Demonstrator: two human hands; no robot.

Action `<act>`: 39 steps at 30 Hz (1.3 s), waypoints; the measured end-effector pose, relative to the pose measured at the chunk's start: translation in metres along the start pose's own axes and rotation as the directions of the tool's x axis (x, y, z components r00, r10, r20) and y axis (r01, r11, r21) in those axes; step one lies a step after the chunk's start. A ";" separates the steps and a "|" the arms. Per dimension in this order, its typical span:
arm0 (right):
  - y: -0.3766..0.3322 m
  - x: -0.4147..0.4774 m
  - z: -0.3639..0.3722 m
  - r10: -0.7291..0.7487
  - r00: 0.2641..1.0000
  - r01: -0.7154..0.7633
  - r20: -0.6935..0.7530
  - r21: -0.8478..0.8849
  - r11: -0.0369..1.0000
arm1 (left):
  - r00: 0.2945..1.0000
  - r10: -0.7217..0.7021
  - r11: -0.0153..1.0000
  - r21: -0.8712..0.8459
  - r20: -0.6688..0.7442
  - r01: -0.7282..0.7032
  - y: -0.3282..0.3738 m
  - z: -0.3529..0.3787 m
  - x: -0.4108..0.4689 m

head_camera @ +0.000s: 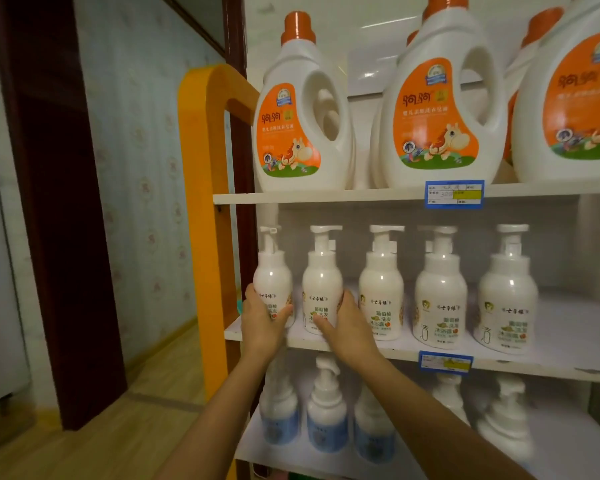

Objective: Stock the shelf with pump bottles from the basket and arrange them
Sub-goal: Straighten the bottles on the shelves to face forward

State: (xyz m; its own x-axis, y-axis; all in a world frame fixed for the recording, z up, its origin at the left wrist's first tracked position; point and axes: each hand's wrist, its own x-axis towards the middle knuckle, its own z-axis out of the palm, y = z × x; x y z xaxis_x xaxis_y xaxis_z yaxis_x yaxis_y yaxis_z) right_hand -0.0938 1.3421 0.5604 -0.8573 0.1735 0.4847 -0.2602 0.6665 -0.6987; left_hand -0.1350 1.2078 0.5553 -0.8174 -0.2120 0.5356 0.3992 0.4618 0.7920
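The leftmost pump bottle [272, 282] stands at the middle shelf's [499, 363] left end, your left hand [262, 322] wrapped around its belly. Your right hand [343, 323] clasps its neighbour [321, 282]. Both look rigid, glossy, probably slick; grip low, not the pumps.

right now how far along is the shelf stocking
Five pump bottles stand in a front row on the middle shelf. The left hand grips the leftmost bottle; the right hand is on the second bottle, squaring them up. The basket is out of view, so what remains is unclear.
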 end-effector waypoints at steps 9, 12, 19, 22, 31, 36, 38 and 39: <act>-0.002 0.002 0.000 0.016 0.997 -0.012 0.075 -0.057 0.998 | 1.000 -0.011 1.000 0.015 -0.021 0.011 -0.006 -0.012 0.003; -0.003 0.001 0.004 0.021 0.997 -0.015 0.078 -0.080 0.997 | 1.000 -0.013 1.000 0.017 -0.020 0.013 -0.007 -0.011 0.003; -0.006 0.000 0.005 0.066 0.993 -0.057 0.094 -0.099 0.993 | 0.999 -0.027 0.999 0.022 -0.019 0.027 -0.008 -0.010 0.004; -0.008 -0.009 0.000 0.013 0.996 -0.006 0.091 -0.068 0.998 | 0.997 -0.049 0.998 0.037 -0.054 0.051 -0.001 -0.012 -0.003; 0.026 -0.044 -0.052 -0.034 0.877 0.081 -0.480 0.078 0.994 | 0.919 0.374 0.927 -0.053 0.124 -0.370 0.058 0.031 -0.072; 0.040 -0.033 -0.051 -0.039 0.911 0.033 -0.410 -0.022 0.999 | 0.900 0.333 0.943 -0.119 0.281 -0.312 0.067 0.070 -0.075; 0.044 -0.027 -0.052 -0.031 0.918 0.000 -0.395 -0.080 0.997 | 0.904 0.289 0.956 -0.137 0.314 -0.258 0.065 0.074 -0.074; 0.045 -0.026 -0.053 -0.033 0.919 -0.007 -0.393 -0.100 0.995 | 0.905 0.272 0.961 -0.149 0.327 -0.235 0.064 0.076 -0.073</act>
State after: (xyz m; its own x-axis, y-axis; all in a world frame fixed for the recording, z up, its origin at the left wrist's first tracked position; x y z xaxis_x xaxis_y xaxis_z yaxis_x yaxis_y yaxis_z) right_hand -0.0601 1.4056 0.5446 -0.6046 0.4224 0.6753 -0.2080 0.7346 -0.6458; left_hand -0.0814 1.3180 0.5449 -0.7670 0.2151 0.6045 0.6372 0.3650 0.6787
